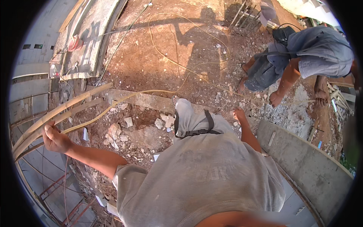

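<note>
At the left, my left hand [56, 139] is closed in a fist on a yellow hose [124, 97], beside long wooden strips [81, 97]. From the fist the hose runs right past my foot and loops over the reddish dirt ahead. My right hand [239, 114] hangs by my right side with its fingers curled in. Nothing shows in it, and it touches nothing I can see. Below it stands a grey concrete-smeared board [302, 159].
A co-worker [298, 56] bends at the right, both hands low over grey rubble [291, 111]. Broken stones [115, 134] litter the ground by my feet. A plank [151, 103] crosses ahead. A red bucket [75, 43] rests on the concrete ledge at far left.
</note>
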Tool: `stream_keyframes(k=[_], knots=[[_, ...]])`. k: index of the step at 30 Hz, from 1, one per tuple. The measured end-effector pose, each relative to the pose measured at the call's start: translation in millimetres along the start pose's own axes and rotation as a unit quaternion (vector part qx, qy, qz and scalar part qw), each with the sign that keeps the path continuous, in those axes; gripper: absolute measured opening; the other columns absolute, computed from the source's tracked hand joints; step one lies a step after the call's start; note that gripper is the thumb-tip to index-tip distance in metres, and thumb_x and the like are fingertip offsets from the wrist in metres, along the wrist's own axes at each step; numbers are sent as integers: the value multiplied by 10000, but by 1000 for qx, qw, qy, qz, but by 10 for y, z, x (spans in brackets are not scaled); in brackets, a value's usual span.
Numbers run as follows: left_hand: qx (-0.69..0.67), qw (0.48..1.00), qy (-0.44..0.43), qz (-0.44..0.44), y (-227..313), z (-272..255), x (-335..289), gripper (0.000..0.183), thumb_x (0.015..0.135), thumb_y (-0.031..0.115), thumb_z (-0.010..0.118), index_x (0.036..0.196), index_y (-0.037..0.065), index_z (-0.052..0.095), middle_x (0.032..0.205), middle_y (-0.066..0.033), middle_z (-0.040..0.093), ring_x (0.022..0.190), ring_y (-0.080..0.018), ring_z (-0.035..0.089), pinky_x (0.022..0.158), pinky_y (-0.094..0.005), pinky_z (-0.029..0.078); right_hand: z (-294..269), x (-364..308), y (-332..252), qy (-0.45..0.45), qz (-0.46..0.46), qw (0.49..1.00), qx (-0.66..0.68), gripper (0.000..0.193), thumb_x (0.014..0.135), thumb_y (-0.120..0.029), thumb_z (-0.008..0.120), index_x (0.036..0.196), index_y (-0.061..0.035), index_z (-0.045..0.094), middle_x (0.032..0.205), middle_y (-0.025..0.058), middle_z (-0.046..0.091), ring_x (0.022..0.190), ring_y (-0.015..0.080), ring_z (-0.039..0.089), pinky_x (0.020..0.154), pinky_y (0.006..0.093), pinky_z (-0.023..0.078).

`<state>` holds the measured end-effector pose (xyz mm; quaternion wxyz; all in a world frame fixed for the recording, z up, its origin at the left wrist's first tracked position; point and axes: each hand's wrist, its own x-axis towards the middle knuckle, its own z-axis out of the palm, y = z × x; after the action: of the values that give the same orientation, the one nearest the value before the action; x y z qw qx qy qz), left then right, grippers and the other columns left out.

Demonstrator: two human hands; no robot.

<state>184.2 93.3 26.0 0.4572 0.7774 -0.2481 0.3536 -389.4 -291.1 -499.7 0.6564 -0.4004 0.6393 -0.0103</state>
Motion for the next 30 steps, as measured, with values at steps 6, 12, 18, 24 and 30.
stream_keyframes(k=[6, 12, 18, 24, 30], knots=[[232, 964, 12, -130, -1277, -768, -470, 360, 996, 319, 572, 841, 14, 684, 685, 14, 533, 643, -99, 418, 580, -318, 322, 253, 527, -600, 90, 98, 976, -171, 179, 971, -250, 557, 948, -90, 633, 650, 15, 492, 492, 138, 418, 434, 339, 282], [394, 890, 8, -231, -1925, -1626, -867, 413, 957, 349, 563, 823, -14, 709, 687, -94, 634, 644, -196, 505, 614, -424, 430, 1797, 641, -2131, 24, -131, 927, -349, 372, 968, -323, 520, 1066, -49, 751, 774, 86, 665, 642, 210, 601, 597, 366, 470], [469, 819, -22, -330, -2276, -1709, -1241, 474, 958, 388, 550, 867, -43, 724, 749, -180, 678, 667, -307, 602, 651, -487, 470, 3095, 1188, -3412, -32, -205, 868, -451, 414, 926, -338, 535, 1060, -6, 742, 1033, 276, 716, 1041, 443, 669, 902, 453, 506], [526, 758, 39, -383, -2058, -821, -1487, 425, 987, 338, 553, 806, -33, 656, 670, -154, 605, 615, -267, 534, 601, -462, 429, 4180, 2339, -4589, -98, -117, 867, -474, 262, 923, -246, 554, 983, -39, 702, 605, 24, 523, 468, 132, 468, 412, 320, 378], [434, 687, 107, -572, -2217, 1159, -1707, 416, 928, 316, 579, 778, -64, 654, 608, -132, 583, 581, -218, 533, 596, -426, 449, 5499, 3874, -7061, -125, -253, 808, -517, 342, 968, -168, 490, 1285, -106, 603, 622, 34, 531, 455, 153, 480, 408, 334, 363]])
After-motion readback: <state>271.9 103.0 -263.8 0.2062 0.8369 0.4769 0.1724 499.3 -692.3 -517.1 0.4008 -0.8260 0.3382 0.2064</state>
